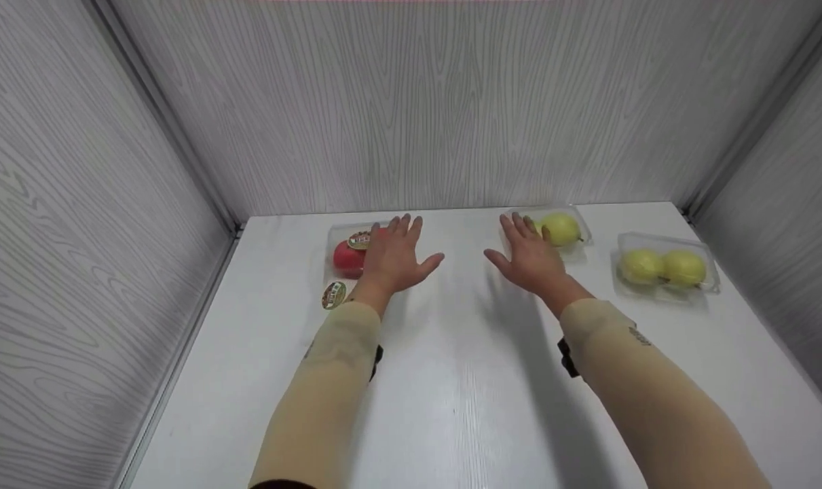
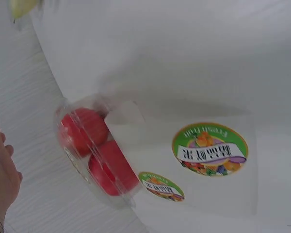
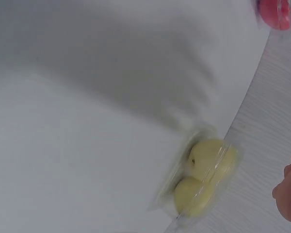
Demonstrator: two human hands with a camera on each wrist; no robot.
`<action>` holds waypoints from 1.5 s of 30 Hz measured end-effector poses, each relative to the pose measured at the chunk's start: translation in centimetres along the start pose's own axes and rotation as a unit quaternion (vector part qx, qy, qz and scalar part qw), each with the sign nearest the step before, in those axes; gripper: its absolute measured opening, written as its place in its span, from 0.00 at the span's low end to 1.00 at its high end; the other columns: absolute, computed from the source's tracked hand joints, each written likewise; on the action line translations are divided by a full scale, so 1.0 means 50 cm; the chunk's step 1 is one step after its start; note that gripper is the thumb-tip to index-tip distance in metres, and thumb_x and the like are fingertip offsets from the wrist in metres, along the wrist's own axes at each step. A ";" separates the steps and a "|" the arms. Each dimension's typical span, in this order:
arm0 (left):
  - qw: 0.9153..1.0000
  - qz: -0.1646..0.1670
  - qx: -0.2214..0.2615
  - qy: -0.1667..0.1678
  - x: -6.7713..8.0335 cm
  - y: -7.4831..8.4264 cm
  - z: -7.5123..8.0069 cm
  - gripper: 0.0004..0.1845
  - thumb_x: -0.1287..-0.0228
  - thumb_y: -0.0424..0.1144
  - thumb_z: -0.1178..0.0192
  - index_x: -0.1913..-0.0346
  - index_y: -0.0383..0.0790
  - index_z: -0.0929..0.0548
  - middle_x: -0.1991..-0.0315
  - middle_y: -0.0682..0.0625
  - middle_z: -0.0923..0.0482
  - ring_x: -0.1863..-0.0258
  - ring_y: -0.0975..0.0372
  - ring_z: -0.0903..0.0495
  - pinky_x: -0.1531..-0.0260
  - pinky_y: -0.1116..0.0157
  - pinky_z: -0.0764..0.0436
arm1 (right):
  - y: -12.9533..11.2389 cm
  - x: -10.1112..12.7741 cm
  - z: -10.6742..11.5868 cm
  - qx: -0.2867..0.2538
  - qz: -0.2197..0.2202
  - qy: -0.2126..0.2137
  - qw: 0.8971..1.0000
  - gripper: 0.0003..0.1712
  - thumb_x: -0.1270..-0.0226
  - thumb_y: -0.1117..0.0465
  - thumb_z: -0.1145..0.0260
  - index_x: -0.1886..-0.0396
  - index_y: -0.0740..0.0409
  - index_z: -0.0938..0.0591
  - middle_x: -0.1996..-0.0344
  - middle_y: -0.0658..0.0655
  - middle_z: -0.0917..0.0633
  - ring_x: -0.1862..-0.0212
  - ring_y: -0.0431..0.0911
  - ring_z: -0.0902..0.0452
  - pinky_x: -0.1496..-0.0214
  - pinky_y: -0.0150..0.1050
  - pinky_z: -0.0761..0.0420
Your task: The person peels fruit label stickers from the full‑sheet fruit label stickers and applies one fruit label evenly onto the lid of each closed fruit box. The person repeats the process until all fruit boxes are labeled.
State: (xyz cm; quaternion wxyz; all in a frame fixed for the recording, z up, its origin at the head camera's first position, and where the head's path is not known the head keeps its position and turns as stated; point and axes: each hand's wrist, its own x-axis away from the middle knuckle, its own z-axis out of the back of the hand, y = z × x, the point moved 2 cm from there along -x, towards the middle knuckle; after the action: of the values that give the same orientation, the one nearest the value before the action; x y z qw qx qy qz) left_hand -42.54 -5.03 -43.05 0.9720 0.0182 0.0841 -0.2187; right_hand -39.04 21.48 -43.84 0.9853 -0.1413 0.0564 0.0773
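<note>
Both held low over the white table [image 1: 451, 380] with fingers spread and holding nothing: left hand [image 1: 391, 258] above the clear clamshell of red apples [image 1: 348, 257], right hand [image 1: 529, 257] partly over the nearer clear pack of pears [image 1: 561, 229]. Probably light, thin, slippery and easily dented, so best gripped by opposite side walls. Bare room between packs; wall close behind.

Red apples [image 1: 348, 258] partly behind hand
</note>
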 end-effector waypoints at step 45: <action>0.994 -0.050 0.080 -0.052 -0.063 0.256 -0.141 0.46 0.23 0.71 0.56 0.14 0.46 0.44 0.16 0.47 0.43 0.17 0.55 0.43 0.20 0.45 0.48 | 0.264 0.099 -0.020 -0.022 -0.070 -0.033 0.997 0.51 0.17 0.40 0.46 0.15 0.71 0.52 0.18 0.78 0.50 0.18 0.71 0.55 0.22 0.72 0.56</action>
State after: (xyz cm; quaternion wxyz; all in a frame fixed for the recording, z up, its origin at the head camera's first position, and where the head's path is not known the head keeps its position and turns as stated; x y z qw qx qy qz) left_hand -40.97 8.36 -49.46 0.9582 0.0802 0.0168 -0.2740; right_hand -36.49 34.37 -48.99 0.9862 -0.1643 0.0117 0.0142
